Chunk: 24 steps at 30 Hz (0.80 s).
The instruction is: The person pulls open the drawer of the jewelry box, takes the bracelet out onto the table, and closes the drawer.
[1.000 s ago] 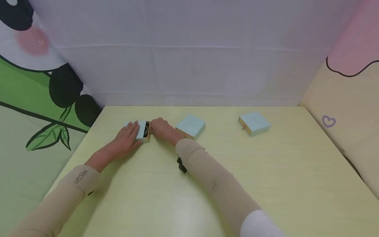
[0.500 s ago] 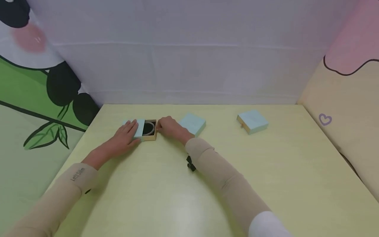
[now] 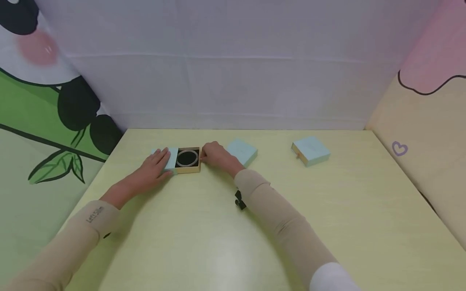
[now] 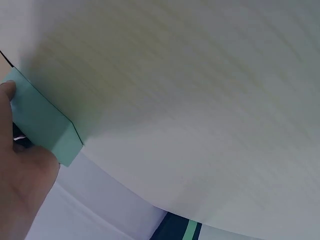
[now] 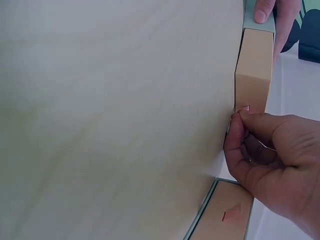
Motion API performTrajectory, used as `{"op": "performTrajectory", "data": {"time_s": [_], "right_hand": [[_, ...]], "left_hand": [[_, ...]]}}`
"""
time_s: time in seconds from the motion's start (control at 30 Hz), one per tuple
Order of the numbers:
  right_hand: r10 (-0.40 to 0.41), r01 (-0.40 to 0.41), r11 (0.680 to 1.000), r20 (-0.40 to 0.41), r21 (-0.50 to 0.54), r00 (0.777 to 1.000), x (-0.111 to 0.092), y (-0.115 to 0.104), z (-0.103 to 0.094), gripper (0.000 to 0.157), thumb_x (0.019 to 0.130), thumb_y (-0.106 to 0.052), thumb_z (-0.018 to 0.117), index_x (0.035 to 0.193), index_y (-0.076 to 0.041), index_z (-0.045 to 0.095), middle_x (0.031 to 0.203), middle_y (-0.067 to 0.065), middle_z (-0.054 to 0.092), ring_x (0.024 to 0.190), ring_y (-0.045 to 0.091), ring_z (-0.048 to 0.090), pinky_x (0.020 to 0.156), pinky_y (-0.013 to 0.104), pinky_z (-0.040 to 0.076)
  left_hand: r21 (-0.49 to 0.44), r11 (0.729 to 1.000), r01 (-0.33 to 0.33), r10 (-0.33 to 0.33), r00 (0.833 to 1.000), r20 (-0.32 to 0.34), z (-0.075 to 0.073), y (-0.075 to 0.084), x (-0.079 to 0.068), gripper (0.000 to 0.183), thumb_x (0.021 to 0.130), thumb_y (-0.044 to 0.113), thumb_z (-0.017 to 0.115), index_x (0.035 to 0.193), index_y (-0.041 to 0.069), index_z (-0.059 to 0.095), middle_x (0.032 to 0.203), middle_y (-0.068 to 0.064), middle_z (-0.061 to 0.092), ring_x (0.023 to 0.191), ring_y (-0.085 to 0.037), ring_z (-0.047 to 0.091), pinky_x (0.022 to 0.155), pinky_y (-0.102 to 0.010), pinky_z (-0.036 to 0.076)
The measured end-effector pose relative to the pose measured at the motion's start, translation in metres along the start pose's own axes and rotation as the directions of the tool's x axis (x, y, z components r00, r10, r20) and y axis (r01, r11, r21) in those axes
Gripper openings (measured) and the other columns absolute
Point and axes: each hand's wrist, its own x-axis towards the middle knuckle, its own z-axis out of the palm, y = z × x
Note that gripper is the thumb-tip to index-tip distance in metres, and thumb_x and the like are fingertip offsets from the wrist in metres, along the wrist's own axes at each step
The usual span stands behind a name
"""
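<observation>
At the left back of the table lies a light-blue sleeve box (image 3: 172, 159), its gold-sided drawer (image 3: 187, 169) slid out toward the right. Inside, on black lining, rests a silver-grey bangle (image 3: 187, 158). My left hand (image 3: 150, 167) lies over the sleeve with straight fingers on top; in the right wrist view its thumb (image 5: 261, 14) presses the near side. With thumb and fingertips, my right hand (image 3: 218, 157) pinches the small ribbon tab (image 5: 245, 108) on the drawer's front face (image 5: 252, 92).
Close behind the right hand sits a second light-blue box (image 3: 243, 151), partly hidden by it. A third box (image 3: 310, 150) with a small tab stands farther right. All are on the pale yellow table (image 3: 204, 226), with a fabric wall (image 3: 236, 89) behind.
My right hand has moved right, drawing the drawer out of the sleeve and uncovering the whole bangle. The middle box has shifted slightly right. My left hand has stayed on the sleeve.
</observation>
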Motion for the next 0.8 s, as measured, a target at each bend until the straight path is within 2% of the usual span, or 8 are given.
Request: {"op": "performTrajectory", "data": {"time_s": [0.13, 0.3, 0.43, 0.5, 0.57, 0.63, 0.7, 0.8], "right_hand": [[-0.010, 0.010, 1.000, -0.006, 0.007, 1.000, 0.000, 0.001, 0.000, 0.016, 0.092, -0.022, 0.063, 0.092, -0.010, 0.072, 0.085, -0.002, 0.067, 0.070, 0.009, 0.052, 0.062, 0.019, 0.043], [0.010, -0.010, 1.000, -0.002, 0.000, 1.000, 0.000, 0.002, 0.003, 0.016, 0.094, -0.020, 0.060, 0.099, -0.009, 0.071, 0.092, 0.000, 0.068, 0.076, 0.010, 0.057, 0.067, 0.021, 0.047], [0.019, -0.025, 0.996, -0.073, -0.081, 0.997, 0.001, -0.004, 0.005, 0.017, 0.095, -0.015, 0.055, 0.106, -0.008, 0.065, 0.100, 0.002, 0.064, 0.086, 0.013, 0.058, 0.072, 0.023, 0.049], [-0.013, -0.002, 0.992, -0.115, -0.128, 0.993, 0.001, -0.013, 0.001, 0.019, 0.097, -0.016, 0.052, 0.110, -0.008, 0.062, 0.105, 0.003, 0.062, 0.092, 0.014, 0.058, 0.075, 0.023, 0.048], [-0.065, 0.046, 0.987, -0.123, -0.153, 0.990, 0.002, -0.024, -0.003, 0.023, 0.098, -0.017, 0.049, 0.116, -0.009, 0.060, 0.110, 0.003, 0.060, 0.095, 0.014, 0.057, 0.077, 0.023, 0.048], [-0.122, 0.106, 0.978, -0.085, -0.178, 0.989, 0.004, -0.036, -0.007, 0.025, 0.098, -0.020, 0.049, 0.118, -0.009, 0.060, 0.111, 0.003, 0.059, 0.095, 0.014, 0.056, 0.079, 0.022, 0.047], [-0.154, 0.148, 0.968, -0.014, -0.203, 0.988, 0.009, -0.046, -0.008, 0.024, 0.098, -0.022, 0.050, 0.116, -0.010, 0.060, 0.108, 0.002, 0.059, 0.092, 0.013, 0.054, 0.075, 0.022, 0.044], [-0.121, 0.144, 0.961, 0.109, -0.238, 0.987, 0.015, -0.055, -0.003, 0.024, 0.096, -0.028, 0.054, 0.112, -0.012, 0.059, 0.103, 0.000, 0.056, 0.088, 0.013, 0.049, 0.072, 0.023, 0.040]], "left_hand": [[0.010, 1.000, -0.006, 0.006, 1.000, 0.002, 0.000, -0.001, 0.002, 0.070, 0.099, 0.031, 0.048, 0.147, -0.009, 0.016, 0.154, -0.027, 0.010, 0.140, -0.047, 0.007, 0.111, -0.058, 0.011], [0.040, 0.999, -0.037, 0.039, 0.999, -0.028, 0.005, -0.002, 0.004, 0.067, 0.099, 0.027, 0.050, 0.145, -0.011, 0.020, 0.152, -0.030, 0.014, 0.138, -0.050, 0.013, 0.110, -0.059, 0.015], [0.082, 0.996, -0.042, 0.045, 0.998, -0.034, 0.012, -0.004, 0.004, 0.068, 0.099, 0.030, 0.048, 0.146, -0.009, 0.019, 0.152, -0.029, 0.015, 0.138, -0.049, 0.014, 0.110, -0.059, 0.016], [0.079, 0.996, -0.028, 0.030, 0.999, -0.022, 0.012, -0.004, 0.003, 0.069, 0.100, 0.033, 0.046, 0.148, -0.007, 0.017, 0.154, -0.027, 0.012, 0.140, -0.046, 0.011, 0.111, -0.057, 0.013], [0.078, 0.997, -0.016, 0.018, 1.000, -0.014, 0.011, -0.005, 0.002, 0.070, 0.100, 0.037, 0.043, 0.149, -0.004, 0.014, 0.155, -0.024, 0.011, 0.141, -0.044, 0.009, 0.112, -0.057, 0.011], [0.076, 0.997, -0.008, 0.009, 1.000, -0.010, 0.010, -0.005, 0.002, 0.070, 0.101, 0.039, 0.041, 0.150, -0.002, 0.013, 0.156, -0.022, 0.010, 0.142, -0.042, 0.007, 0.112, -0.057, 0.009], [0.074, 0.997, -0.009, 0.010, 1.000, -0.014, 0.010, -0.006, 0.002, 0.070, 0.101, 0.039, 0.040, 0.150, -0.001, 0.012, 0.156, -0.022, 0.009, 0.143, -0.042, 0.007, 0.112, -0.057, 0.008], [0.070, 0.997, -0.018, 0.020, 0.999, -0.027, 0.014, -0.005, 0.002, 0.068, 0.101, 0.037, 0.042, 0.150, -0.002, 0.014, 0.156, -0.022, 0.011, 0.142, -0.042, 0.009, 0.111, -0.058, 0.009]]}}
